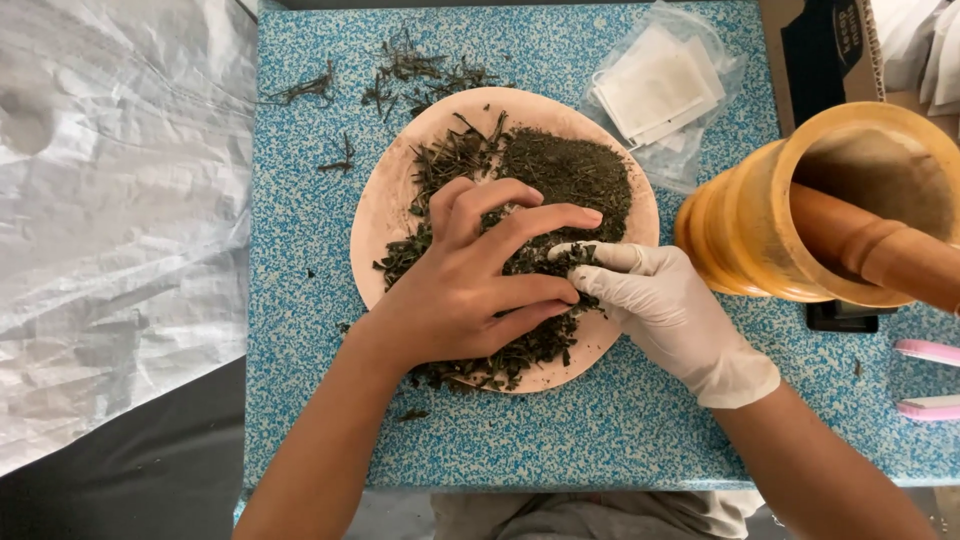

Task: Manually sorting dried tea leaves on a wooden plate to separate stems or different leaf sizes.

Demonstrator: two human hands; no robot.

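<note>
A pink round plate [385,200] lies on a blue speckled board [600,420] and carries a heap of dried dark green herbs [570,175], finer at the far right and twiggy at the left. My bare left hand [470,285] rests palm down on the herbs, fingers spread and curled into them. My right hand [665,310], in a white glove, pinches a tuft of herbs at the plate's right edge, its fingertips meeting those of the left hand.
A wooden mortar [745,245] with a pestle [880,250] stands at the right. A clear bag of white paper sachets [660,85] lies behind the plate. Loose herb stems [420,70] are scattered at the far edge. Crinkled white plastic sheeting [110,200] covers the left.
</note>
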